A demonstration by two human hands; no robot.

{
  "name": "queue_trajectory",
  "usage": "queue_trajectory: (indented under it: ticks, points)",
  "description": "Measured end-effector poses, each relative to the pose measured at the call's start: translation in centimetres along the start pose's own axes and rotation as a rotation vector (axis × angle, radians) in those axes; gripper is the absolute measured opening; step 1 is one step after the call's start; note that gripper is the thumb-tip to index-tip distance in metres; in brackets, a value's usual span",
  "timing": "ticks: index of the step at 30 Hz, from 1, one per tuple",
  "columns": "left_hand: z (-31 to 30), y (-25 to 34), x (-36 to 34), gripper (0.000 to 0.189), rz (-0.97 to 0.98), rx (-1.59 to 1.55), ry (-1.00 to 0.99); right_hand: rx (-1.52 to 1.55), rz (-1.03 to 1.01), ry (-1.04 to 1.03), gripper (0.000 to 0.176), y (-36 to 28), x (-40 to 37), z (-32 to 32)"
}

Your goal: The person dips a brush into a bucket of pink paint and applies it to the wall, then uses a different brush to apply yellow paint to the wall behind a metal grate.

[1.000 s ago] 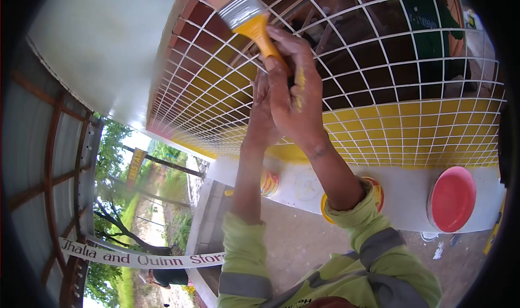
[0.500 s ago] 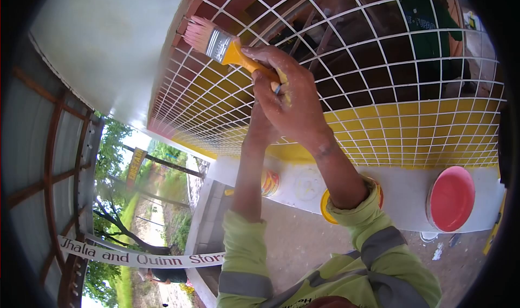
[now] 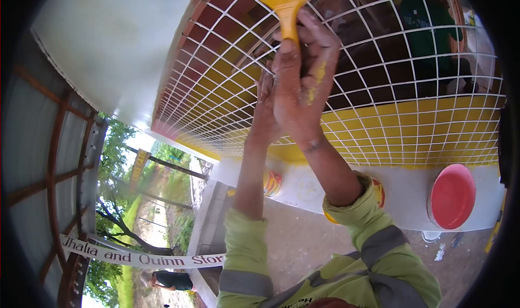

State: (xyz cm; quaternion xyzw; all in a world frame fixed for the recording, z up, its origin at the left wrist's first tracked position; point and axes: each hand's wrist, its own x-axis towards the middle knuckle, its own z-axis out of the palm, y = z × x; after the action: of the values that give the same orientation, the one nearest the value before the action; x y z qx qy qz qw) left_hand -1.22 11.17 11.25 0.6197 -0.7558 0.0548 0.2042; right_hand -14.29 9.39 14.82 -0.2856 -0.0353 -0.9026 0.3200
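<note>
My right hand [image 3: 306, 83] grips the yellow-orange handle of a paintbrush [image 3: 286, 13], with yellow paint smeared on the back of the hand. The brush points upward, its metal band at the top edge of the view and its bristles out of frame. Behind and left of it, my left hand [image 3: 264, 99] is at the white wire mesh [image 3: 374, 64], fingers bent against the wires and partly covered by my right hand. A reddish frame edge [image 3: 181, 42] borders the mesh on the left, beside a pale panel [image 3: 114, 42].
A ledge [image 3: 401, 191] below the mesh bears a tub of red-pink paint [image 3: 453, 197], a yellow-red can [image 3: 378, 191] partly behind my right arm, and another can [image 3: 273, 183]. A lettered sign [image 3: 141, 258] hangs lower left. A person [image 3: 172, 280] is below it; a green shirt [image 3: 428, 34] shows behind the mesh.
My right hand has swung the brush up and right, away from the frame edge, so the bristles have left the view. The fingers of my left hand now show beside it.
</note>
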Motion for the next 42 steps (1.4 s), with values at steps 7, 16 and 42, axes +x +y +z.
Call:
queue_trajectory:
  ticks: [7,16,42]
  points:
    - [-0.9,0.1,0.0,0.100,0.116,0.236,0.099,-0.123,0.065,-0.178,0.038,1.6,-3.1,2.7]
    - [-0.1,0.6,-0.8,0.096,0.235,0.585,0.317,-0.164,0.041,-0.235,0.038,1.7,-3.7,2.8]
    - [0.3,0.1,-0.7,0.102,0.129,0.539,0.207,-0.450,-0.028,-0.310,0.043,1.7,-4.3,3.8]
